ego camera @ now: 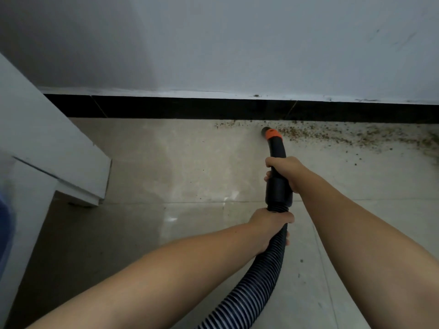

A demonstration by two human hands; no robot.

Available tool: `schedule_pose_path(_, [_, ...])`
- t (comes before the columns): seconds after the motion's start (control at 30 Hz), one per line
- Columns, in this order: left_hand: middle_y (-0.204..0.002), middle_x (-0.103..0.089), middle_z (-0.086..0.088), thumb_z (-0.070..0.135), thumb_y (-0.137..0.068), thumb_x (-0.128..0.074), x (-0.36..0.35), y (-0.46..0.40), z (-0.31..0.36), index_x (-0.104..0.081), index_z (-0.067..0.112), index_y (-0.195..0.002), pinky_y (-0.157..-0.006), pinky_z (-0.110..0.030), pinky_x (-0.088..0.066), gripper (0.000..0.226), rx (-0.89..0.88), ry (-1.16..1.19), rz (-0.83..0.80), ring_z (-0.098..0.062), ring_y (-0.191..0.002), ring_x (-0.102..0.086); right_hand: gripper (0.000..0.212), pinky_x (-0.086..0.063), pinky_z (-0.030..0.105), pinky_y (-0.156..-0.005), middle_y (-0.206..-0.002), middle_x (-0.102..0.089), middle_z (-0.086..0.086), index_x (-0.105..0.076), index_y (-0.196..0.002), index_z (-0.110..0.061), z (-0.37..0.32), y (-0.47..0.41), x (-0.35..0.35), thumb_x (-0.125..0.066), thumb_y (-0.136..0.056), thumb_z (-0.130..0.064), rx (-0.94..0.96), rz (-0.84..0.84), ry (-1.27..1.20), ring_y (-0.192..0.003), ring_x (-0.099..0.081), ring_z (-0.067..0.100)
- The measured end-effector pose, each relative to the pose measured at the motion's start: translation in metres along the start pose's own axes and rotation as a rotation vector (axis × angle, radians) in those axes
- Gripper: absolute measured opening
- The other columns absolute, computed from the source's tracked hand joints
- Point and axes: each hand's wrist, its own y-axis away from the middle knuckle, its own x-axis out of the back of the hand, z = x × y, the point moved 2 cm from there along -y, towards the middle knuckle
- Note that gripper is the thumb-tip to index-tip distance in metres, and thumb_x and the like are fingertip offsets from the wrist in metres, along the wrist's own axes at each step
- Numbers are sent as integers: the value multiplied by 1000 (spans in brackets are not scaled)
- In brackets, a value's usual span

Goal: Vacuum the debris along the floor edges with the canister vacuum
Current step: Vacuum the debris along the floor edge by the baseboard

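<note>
A black ribbed vacuum hose (259,279) runs up from the bottom edge to a rigid black handle tube (278,186) with an orange collar and a nozzle tip (267,131) low over the floor, close to the black baseboard. My right hand (286,173) is wrapped around the tube. Just below the cuff, my left hand (272,225) grips the ribbed hose. Brown crumbly debris (332,135) lies along the baseboard, mostly to the right of the nozzle, with a small patch (225,124) to its left. The canister is out of view.
A black baseboard (166,108) runs under a pale grey wall (213,43). A white cabinet or furniture base (59,150) juts out at the left. The floor is glossy beige tile (178,174) with scattered specks.
</note>
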Motion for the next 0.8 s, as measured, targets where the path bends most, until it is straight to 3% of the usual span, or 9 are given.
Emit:
schedule_pose_path(0.3, [-68, -55, -11, 13, -87, -67, 2, -10, 9, -54, 4, -100, -46, -29, -46, 20, -16, 44, 12, -22, -51, -51, 25, -51, 26, -42, -66, -60, 11, -48, -103, -3, -8, -12, -2, -62, -83, -7, 22, 19, -24, -40, -61, 18])
schedule_pose_path(0.8, [-64, -54, -13, 8, -84, -67, 66, 17, -9, -55, 3, -87, -48, -30, -48, 13, -63, 174, 152, -24, -47, -51, 29, -50, 24, -42, -67, -59, 12, -47, -109, 0, -21, 14, -93, -61, -84, -6, 85, -191, 62, -48, -60, 20])
